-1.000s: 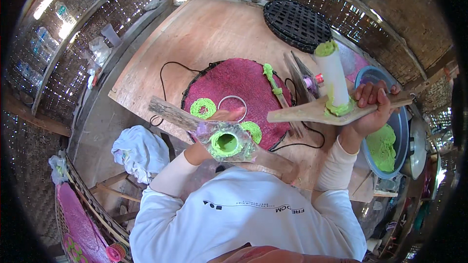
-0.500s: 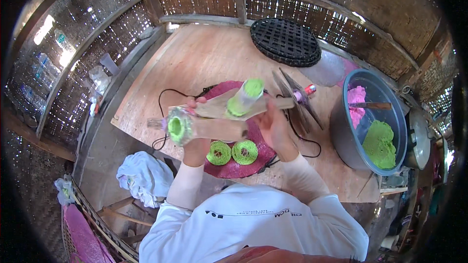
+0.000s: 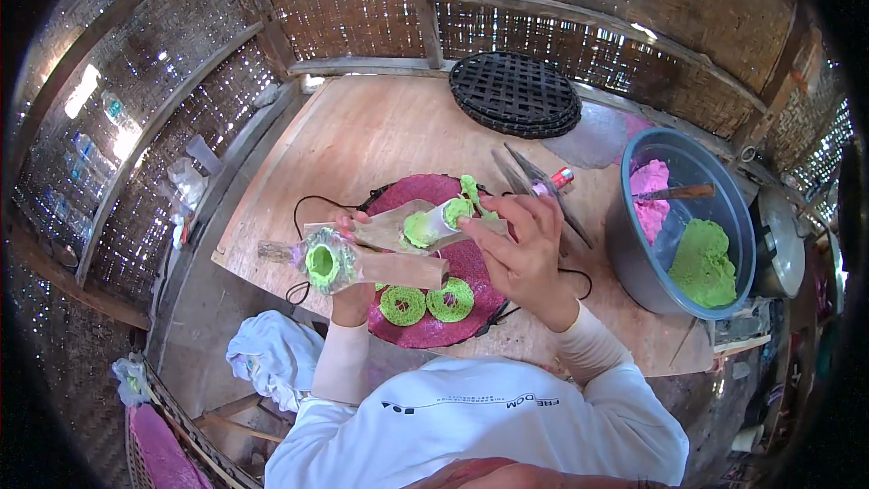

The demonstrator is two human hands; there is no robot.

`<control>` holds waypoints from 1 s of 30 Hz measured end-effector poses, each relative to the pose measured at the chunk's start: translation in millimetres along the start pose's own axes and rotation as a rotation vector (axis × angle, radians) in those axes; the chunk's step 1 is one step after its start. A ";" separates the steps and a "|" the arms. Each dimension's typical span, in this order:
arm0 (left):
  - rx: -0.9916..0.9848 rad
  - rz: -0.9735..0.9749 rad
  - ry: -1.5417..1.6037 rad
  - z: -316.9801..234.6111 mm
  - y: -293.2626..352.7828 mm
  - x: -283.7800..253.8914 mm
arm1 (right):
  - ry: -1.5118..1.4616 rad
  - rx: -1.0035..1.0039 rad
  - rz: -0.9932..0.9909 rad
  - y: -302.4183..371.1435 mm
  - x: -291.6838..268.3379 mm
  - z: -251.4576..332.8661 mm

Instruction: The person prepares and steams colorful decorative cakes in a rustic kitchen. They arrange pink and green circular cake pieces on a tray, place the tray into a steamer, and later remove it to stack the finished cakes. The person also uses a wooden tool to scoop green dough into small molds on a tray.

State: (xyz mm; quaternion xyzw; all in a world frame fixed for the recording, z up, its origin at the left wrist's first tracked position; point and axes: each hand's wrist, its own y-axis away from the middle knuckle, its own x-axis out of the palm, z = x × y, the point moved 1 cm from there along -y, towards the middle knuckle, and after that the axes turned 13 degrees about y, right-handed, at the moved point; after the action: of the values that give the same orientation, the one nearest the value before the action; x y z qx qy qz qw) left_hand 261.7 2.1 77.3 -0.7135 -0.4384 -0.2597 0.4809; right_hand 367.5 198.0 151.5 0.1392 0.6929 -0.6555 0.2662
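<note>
My left hand is closed around a hinged wooden hand press held over the table. Its lower arm has a round barrel filled with green dough. From the spread upper arm sticks out a pale plunger, smeared green at both ends. My right hand is at the plunger's tip, its fingers curled on a strip of green dough there. Beneath the press, two lacy green noodle rounds lie on a round dark-pink mat.
A blue-grey basin on the right holds pink dough, green dough and a wooden-handled tool. Black woven trays are stacked at the back. Dark pointed blades and a red-capped item lie nearby. A white cloth lies at left.
My right hand has left the right end of the press's upper arm and moved to the plunger's tip. A strip of green dough now stands up there. The plunger has tilted to the right.
</note>
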 end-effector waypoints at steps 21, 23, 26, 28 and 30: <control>-0.005 0.046 0.035 -4.1 6.9 4.2 | -0.023 0.047 -0.047 2.4 -8.5 -4.4; -0.015 0.022 0.034 -5.4 8.1 11.5 | 0.035 0.014 -0.026 4.4 -6.7 -0.2; 0.004 0.040 -0.036 -5.0 10.0 13.8 | 0.126 -0.013 -0.049 8.6 -3.0 5.0; 0.028 0.054 -0.105 -4.6 10.2 11.1 | 0.104 -0.008 -0.027 7.0 -4.2 4.9; 0.053 0.057 -0.171 -3.5 7.7 1.9 | 0.017 0.016 -0.022 4.5 -5.3 1.5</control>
State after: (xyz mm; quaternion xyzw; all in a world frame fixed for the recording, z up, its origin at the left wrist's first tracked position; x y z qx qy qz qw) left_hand 269.6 -1.6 76.8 -0.7323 -0.4642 -0.1723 0.4674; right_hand 374.5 197.8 150.7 0.1392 0.6914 -0.6626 0.2521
